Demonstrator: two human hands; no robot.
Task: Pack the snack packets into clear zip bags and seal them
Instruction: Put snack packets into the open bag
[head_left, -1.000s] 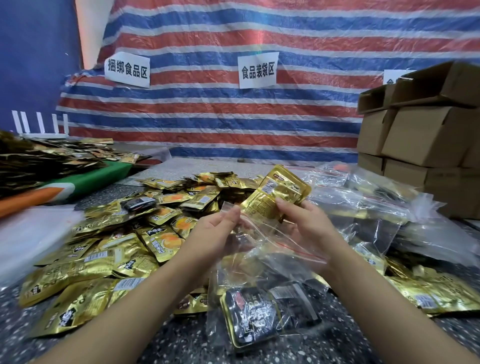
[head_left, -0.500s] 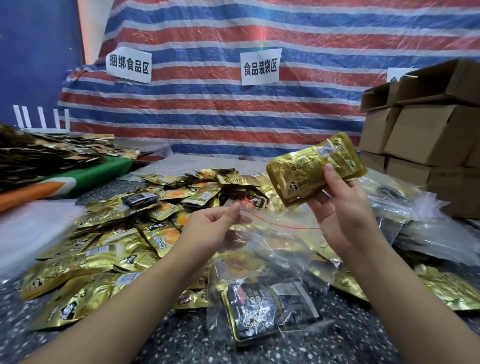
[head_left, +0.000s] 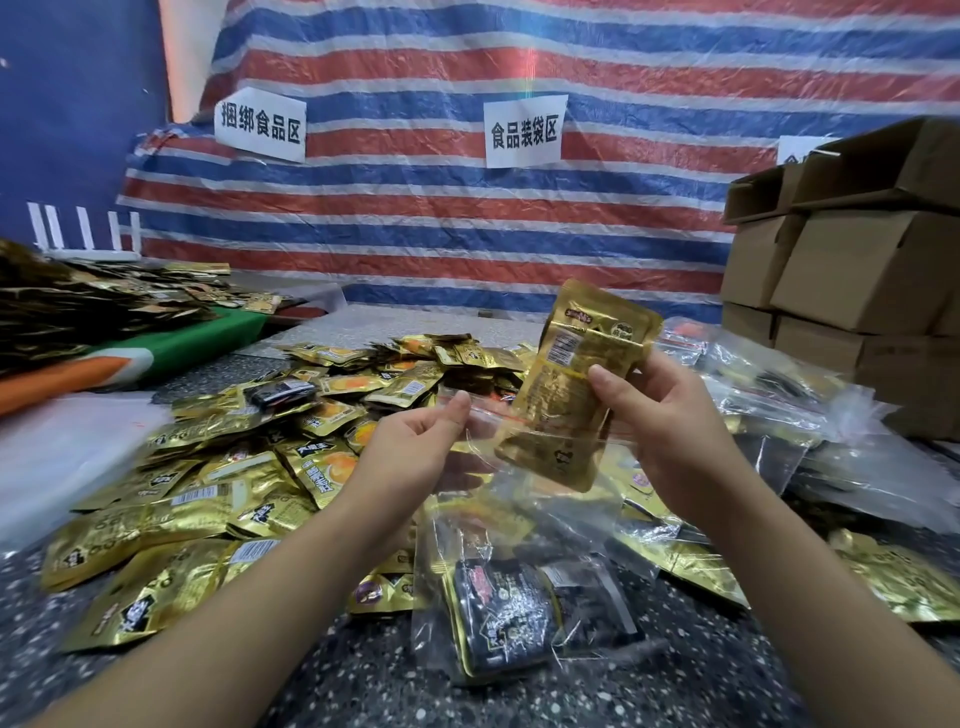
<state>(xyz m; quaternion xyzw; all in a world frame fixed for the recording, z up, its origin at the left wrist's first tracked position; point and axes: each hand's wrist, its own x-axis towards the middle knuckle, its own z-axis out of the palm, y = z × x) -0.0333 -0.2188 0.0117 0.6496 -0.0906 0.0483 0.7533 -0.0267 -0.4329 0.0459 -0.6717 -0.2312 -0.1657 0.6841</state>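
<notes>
My left hand pinches the near rim of a clear zip bag with a red seal line, holding its mouth open. My right hand grips gold snack packets upright, their lower end inside the bag's mouth. Black packets lie in the bottom of the bag, which rests on the speckled table. A heap of loose gold packets spreads to the left and behind.
Filled clear bags pile up at the right, with stacked cardboard boxes behind them. More gold packets lie at the right edge. A striped tarp with paper signs closes the back. Dark packets heap on the far left.
My right hand has turned the gold packets from lying sideways up high to upright and lowered them into the bag's mouth. My left hand has kept its hold on the rim.
</notes>
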